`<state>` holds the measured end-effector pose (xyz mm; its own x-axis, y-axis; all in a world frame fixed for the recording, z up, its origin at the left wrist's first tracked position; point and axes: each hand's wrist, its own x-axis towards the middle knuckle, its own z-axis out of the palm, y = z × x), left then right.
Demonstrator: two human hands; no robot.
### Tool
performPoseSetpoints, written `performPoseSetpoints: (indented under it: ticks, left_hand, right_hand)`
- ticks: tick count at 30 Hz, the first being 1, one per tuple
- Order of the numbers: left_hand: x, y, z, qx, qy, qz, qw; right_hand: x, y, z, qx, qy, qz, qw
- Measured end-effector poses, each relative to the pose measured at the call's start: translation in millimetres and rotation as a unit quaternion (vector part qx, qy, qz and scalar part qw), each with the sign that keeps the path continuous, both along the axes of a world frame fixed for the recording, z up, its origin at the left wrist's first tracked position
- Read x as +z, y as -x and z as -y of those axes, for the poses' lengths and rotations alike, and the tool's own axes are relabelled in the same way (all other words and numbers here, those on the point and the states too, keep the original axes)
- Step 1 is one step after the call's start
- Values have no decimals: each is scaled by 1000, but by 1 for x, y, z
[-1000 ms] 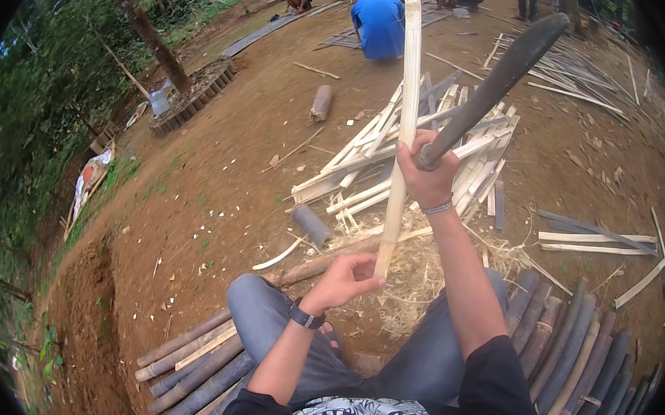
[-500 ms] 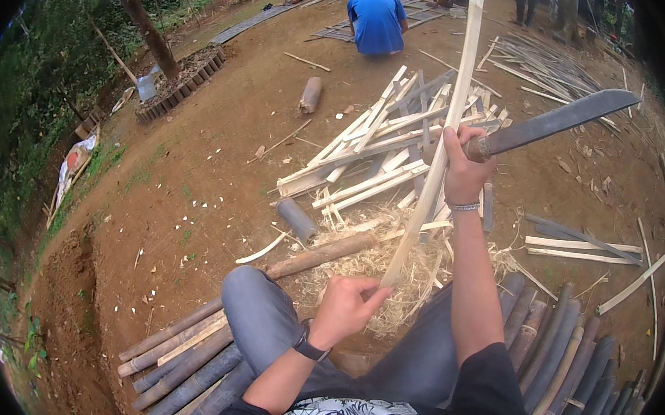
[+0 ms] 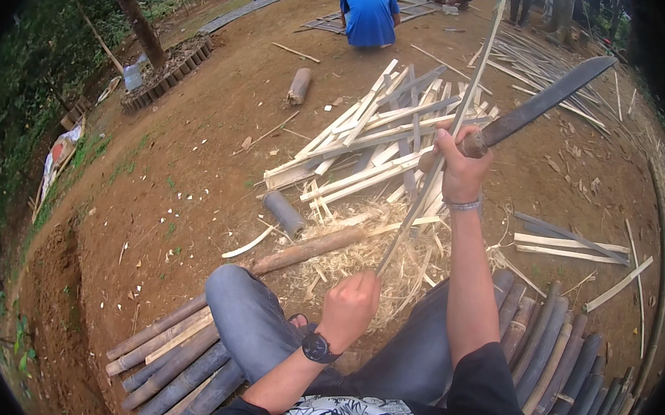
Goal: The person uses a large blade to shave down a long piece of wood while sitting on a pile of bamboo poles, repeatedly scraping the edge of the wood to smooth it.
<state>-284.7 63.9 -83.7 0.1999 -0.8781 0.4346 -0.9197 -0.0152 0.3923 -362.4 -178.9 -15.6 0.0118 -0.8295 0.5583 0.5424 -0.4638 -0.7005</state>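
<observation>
A long, thin bamboo strip (image 3: 481, 66) slants up and away in front of me, its narrow edge turned toward me. My left hand (image 3: 351, 308) is closed in a fist around its near end, above my lap. Farther up, my right hand (image 3: 462, 167) is closed on the wooden handle of a machete (image 3: 551, 100), with the thumb against the strip. The machete's dark, broad blade points to the upper right, away from the strip. The fingers of my left hand are partly hidden behind the back of the hand.
Pale shavings (image 3: 376, 251) lie before my knees, with a heap of split bamboo (image 3: 370, 143) beyond. A bamboo pole (image 3: 309, 251) and a short bamboo piece (image 3: 283, 213) lie nearby. I sit on a platform of bamboo poles (image 3: 564, 362). A person in blue (image 3: 369, 15) crouches farther off.
The strip has turned from its flat face to its narrow edge. My left hand has rolled over into a fist, back upward. The machete blade tilts more steeply upward.
</observation>
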Motion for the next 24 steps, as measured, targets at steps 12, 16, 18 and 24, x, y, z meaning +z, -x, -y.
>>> performPoseSetpoints:
  ticks: [12,16,18,24]
  left_hand:
    - [134,-118,59,-5,52,-198,979]
    - [211,-136,156,-166,16,-409,897]
    - [233,-122,195,-256,-65,-506,821]
    - [271,-89,228,-312,-90,-503,801]
  right_hand:
    - [-3,-34,-25,54,41,-21,997]
    - [-10,-54,-45,89,29,-31,995]
    - [-15,-57,-52,83,45,-45,995]
    - [-16,-60,-68,94,72,-106,987]
